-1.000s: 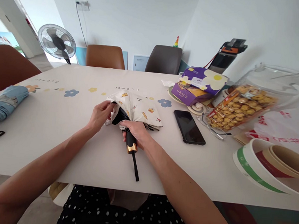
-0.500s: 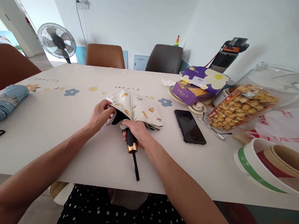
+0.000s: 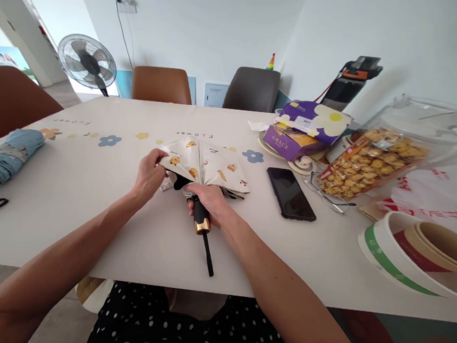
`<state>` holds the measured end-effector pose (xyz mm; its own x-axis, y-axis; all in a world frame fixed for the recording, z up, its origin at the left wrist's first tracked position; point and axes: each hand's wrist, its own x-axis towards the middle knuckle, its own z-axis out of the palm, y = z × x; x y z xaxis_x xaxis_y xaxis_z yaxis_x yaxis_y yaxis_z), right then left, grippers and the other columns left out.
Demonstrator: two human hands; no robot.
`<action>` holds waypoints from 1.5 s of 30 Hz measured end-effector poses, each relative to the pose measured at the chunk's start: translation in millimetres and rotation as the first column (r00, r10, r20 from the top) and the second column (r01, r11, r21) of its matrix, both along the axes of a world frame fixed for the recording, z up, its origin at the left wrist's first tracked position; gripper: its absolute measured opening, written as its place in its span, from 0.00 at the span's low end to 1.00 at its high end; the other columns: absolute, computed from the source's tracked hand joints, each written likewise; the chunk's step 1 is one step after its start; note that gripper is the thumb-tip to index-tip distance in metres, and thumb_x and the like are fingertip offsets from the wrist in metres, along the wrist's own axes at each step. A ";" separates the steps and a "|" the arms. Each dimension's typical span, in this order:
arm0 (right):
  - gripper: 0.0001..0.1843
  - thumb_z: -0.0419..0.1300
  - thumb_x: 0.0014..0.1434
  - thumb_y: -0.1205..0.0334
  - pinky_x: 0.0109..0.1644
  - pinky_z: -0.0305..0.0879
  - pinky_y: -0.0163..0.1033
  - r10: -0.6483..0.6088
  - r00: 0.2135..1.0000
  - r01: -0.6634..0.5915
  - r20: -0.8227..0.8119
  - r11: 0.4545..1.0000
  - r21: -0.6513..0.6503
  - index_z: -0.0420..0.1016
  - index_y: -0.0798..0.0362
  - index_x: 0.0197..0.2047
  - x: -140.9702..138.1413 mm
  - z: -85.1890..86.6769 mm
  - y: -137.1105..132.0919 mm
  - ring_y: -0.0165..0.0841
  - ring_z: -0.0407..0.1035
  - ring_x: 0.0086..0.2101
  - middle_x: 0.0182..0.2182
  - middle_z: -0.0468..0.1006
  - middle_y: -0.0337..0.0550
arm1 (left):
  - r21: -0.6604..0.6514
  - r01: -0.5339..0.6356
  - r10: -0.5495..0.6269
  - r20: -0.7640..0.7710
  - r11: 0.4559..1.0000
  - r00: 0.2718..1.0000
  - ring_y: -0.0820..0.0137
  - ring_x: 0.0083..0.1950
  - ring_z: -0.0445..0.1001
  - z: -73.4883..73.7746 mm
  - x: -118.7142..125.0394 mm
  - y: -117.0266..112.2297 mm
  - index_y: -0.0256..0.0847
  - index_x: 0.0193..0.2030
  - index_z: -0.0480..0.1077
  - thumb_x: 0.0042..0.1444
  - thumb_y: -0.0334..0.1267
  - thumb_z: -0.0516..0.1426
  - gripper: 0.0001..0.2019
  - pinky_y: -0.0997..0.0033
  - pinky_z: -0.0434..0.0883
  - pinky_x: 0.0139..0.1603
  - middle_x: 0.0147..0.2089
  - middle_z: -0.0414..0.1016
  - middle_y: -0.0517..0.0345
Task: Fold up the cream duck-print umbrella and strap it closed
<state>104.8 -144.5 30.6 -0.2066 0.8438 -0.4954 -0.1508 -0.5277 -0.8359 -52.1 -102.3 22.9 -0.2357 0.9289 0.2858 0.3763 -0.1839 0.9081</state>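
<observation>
A white umbrella (image 3: 209, 164) with small cartoon prints lies on the table in front of me, its canopy loosely folded and black on the inside. Its black handle with a gold band (image 3: 202, 220) points toward me, a black strap (image 3: 208, 255) trailing from the end. My right hand (image 3: 210, 201) is closed around the umbrella where canopy meets handle. At the canopy's left edge, my left hand (image 3: 151, 173) pinches the fabric between thumb and fingers and holds it out to the left.
A folded blue umbrella (image 3: 11, 155) lies at the left. To the right are a black phone (image 3: 290, 194), glasses (image 3: 328, 196), purple boxes (image 3: 293, 142), a clear jug (image 3: 421, 119), a snack pack (image 3: 373, 163) and paper bowls (image 3: 389, 249). Chairs (image 3: 162, 84) and a fan (image 3: 88, 63) stand beyond.
My left hand has drawn the canopy edge slightly up and left, spreading the panel flatter so more prints show. My right hand keeps its hold on the umbrella.
</observation>
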 end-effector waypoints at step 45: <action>0.09 0.60 0.48 0.63 0.13 0.59 0.31 -0.151 0.986 0.160 -0.067 0.971 0.177 0.62 0.55 0.25 21.5 21.1 6.5 0.25 0.57 0.13 0.12 0.62 0.35 | -0.015 0.121 -0.117 -0.390 0.993 0.914 0.62 0.53 0.66 -0.5 -17.8 8.1 0.45 0.33 0.70 0.39 0.27 0.48 0.16 0.63 0.64 0.49 0.51 0.69 0.59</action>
<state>126.3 -138.0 51.7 -0.0874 0.9423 -0.3233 -0.2654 -0.3348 -0.9041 -69.9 -94.2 22.4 0.0081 0.9401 0.3409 0.6741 -0.2569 0.6925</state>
